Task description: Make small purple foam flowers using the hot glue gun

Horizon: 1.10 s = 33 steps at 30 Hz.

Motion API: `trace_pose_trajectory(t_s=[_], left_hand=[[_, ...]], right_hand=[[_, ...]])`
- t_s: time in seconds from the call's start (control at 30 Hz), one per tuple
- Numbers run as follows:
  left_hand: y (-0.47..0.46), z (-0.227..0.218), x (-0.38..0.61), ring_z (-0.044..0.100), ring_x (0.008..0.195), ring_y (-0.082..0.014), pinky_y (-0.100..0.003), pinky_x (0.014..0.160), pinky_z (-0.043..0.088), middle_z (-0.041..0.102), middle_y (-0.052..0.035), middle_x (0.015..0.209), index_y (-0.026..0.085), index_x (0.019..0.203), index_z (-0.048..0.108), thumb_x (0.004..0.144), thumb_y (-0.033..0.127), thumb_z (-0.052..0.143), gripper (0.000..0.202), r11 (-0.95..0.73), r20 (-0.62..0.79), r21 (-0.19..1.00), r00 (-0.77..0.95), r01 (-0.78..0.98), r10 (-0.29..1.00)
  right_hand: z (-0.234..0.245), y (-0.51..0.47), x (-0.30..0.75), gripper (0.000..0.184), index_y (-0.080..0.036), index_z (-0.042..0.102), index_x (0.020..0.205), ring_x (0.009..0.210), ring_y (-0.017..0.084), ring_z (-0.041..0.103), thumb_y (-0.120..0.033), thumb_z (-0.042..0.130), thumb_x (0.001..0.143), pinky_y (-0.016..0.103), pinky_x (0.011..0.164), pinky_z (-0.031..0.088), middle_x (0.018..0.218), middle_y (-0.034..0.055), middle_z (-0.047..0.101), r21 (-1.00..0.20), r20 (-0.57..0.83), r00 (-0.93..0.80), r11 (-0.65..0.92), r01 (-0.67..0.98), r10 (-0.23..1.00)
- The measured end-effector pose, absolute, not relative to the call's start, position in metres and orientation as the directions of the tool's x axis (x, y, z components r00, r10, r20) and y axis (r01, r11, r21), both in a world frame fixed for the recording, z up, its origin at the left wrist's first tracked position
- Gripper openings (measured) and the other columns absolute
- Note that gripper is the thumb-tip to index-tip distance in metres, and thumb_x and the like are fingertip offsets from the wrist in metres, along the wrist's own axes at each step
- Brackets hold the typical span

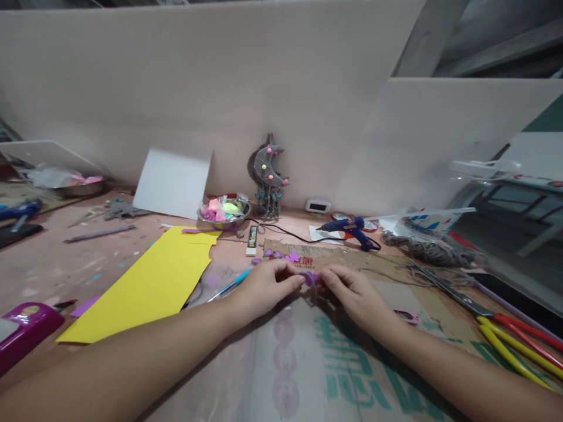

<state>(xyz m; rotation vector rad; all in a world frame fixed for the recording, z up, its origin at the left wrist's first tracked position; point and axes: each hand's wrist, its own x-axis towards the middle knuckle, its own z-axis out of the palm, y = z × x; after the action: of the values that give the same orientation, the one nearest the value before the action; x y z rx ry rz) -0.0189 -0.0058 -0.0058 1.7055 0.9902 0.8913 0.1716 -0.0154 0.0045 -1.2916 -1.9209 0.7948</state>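
Near the middle of the table, my left hand [268, 287] pinches a small purple cutout [311, 278] that looks like a paper flower. On its other side my right hand [354, 293] has thumb and fingers closed on its edge. A thin greyish strand or strip hangs just below it; what it is I cannot make out. Beyond the fingers, more purple flower cutouts [294, 257] lie on the cardboard [347, 258]. Beside my left hand is a blue pen [237, 280].
Yellow paper [162, 281] and a magenta tool [33, 328] lie left. Red-and-yellow-handled scissors [497, 325], a blue glue gun [352, 228] and grey yarn [428, 249] are at right. Behind stand a bowl of coloured clay packets [224, 212] and a grey moon ornament [266, 170].
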Motion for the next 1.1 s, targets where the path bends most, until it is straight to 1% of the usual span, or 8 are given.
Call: trace_pose_trajectory(t_s=[0.17, 0.27, 0.43, 0.57, 0.7, 0.83, 0.9, 1.1], left_hand=[[-0.0052, -0.0081, -0.0192, 0.051, 0.062, -0.0099, -0.019, 0.055, 0.038, 0.060, 0.0009, 0.070, 0.015, 0.079, 0.061, 0.078, 0.034, 0.055, 0.020, -0.229, 0.127, 0.949, 0.404, 0.215, 0.906], [-0.0042, -0.0092, -0.0195, 0.054, 0.065, -0.0110, -0.020, 0.058, 0.040, 0.062, -0.0005, 0.074, 0.015, 0.080, 0.063, 0.078, 0.033, 0.056, 0.020, -0.243, 0.136, 0.945, 0.413, 0.218, 0.901], [-0.0032, -0.0076, -0.0196, 0.058, 0.076, -0.0143, -0.023, 0.067, 0.044, 0.066, -0.0035, 0.084, 0.015, 0.092, 0.065, 0.081, 0.035, 0.052, 0.026, -0.274, 0.174, 0.944, 0.429, 0.183, 0.886], [-0.0038, -0.0059, -0.0200, 0.059, 0.079, -0.0152, -0.024, 0.071, 0.045, 0.067, -0.0037, 0.085, 0.015, 0.087, 0.065, 0.079, 0.033, 0.054, 0.023, -0.291, 0.178, 0.932, 0.425, 0.217, 0.887], [-0.0036, -0.0077, -0.0197, 0.059, 0.077, -0.0150, -0.024, 0.068, 0.045, 0.067, -0.0033, 0.083, 0.015, 0.085, 0.064, 0.078, 0.032, 0.056, 0.021, -0.276, 0.163, 0.935, 0.417, 0.225, 0.894], [-0.0037, -0.0087, -0.0194, 0.059, 0.074, -0.0145, -0.024, 0.066, 0.045, 0.067, -0.0028, 0.081, 0.015, 0.084, 0.064, 0.077, 0.032, 0.056, 0.020, -0.277, 0.158, 0.930, 0.420, 0.241, 0.894], [-0.0042, -0.0081, -0.0197, 0.059, 0.076, -0.0145, -0.024, 0.067, 0.045, 0.067, -0.0027, 0.082, 0.015, 0.084, 0.064, 0.077, 0.032, 0.056, 0.020, -0.280, 0.158, 0.930, 0.426, 0.240, 0.891], [-0.0042, -0.0072, -0.0204, 0.057, 0.074, -0.0136, -0.022, 0.065, 0.043, 0.066, -0.0031, 0.082, 0.015, 0.087, 0.065, 0.080, 0.035, 0.054, 0.024, -0.258, 0.151, 0.946, 0.439, 0.197, 0.886]], right_hand=[[0.0023, -0.0125, 0.1711, 0.020, -0.018, 0.067, 0.082, 0.071, 0.017, 0.062, -0.034, 0.055, 0.080, 0.026, 0.064, 0.048, 0.077, 0.0026, 0.069, -0.754, 0.186, -0.311, 0.338, 0.563, 0.932], [0.0041, -0.0132, 0.1686, 0.016, -0.019, 0.067, 0.078, 0.071, 0.018, 0.063, -0.030, 0.055, 0.079, 0.028, 0.066, 0.048, 0.075, 0.0021, 0.070, -0.738, 0.189, -0.329, 0.355, 0.573, 0.925], [0.0048, -0.0139, 0.1677, 0.016, -0.020, 0.067, 0.078, 0.071, 0.017, 0.062, -0.029, 0.054, 0.080, 0.028, 0.068, 0.047, 0.076, 0.0015, 0.070, -0.716, 0.191, -0.363, 0.382, 0.584, 0.912], [0.0016, -0.0126, 0.1690, 0.016, -0.020, 0.066, 0.078, 0.070, 0.016, 0.061, -0.030, 0.054, 0.080, 0.027, 0.067, 0.047, 0.075, 0.0009, 0.069, -0.708, 0.194, -0.371, 0.391, 0.588, 0.908], [0.0022, -0.0135, 0.1688, 0.018, -0.019, 0.065, 0.079, 0.070, 0.016, 0.061, -0.032, 0.054, 0.081, 0.026, 0.066, 0.047, 0.074, 0.0011, 0.068, -0.746, 0.183, -0.371, 0.374, 0.550, 0.910], [0.0032, -0.0150, 0.1688, 0.030, -0.018, 0.062, 0.073, 0.064, 0.015, 0.058, -0.037, 0.045, 0.087, 0.024, 0.057, 0.045, 0.067, 0.0016, 0.065, -0.763, 0.170, -0.364, 0.356, 0.539, 0.916], [0.0025, -0.0153, 0.1693, 0.029, -0.019, 0.061, 0.074, 0.061, 0.014, 0.057, -0.039, 0.045, 0.087, 0.024, 0.054, 0.044, 0.066, 0.0009, 0.063, -0.756, 0.172, -0.350, 0.351, 0.552, 0.921], [0.0024, -0.0155, 0.1696, 0.030, -0.019, 0.060, 0.074, 0.059, 0.013, 0.056, -0.040, 0.044, 0.087, 0.023, 0.054, 0.044, 0.066, -0.0002, 0.062, -0.734, 0.175, -0.338, 0.351, 0.582, 0.925]])
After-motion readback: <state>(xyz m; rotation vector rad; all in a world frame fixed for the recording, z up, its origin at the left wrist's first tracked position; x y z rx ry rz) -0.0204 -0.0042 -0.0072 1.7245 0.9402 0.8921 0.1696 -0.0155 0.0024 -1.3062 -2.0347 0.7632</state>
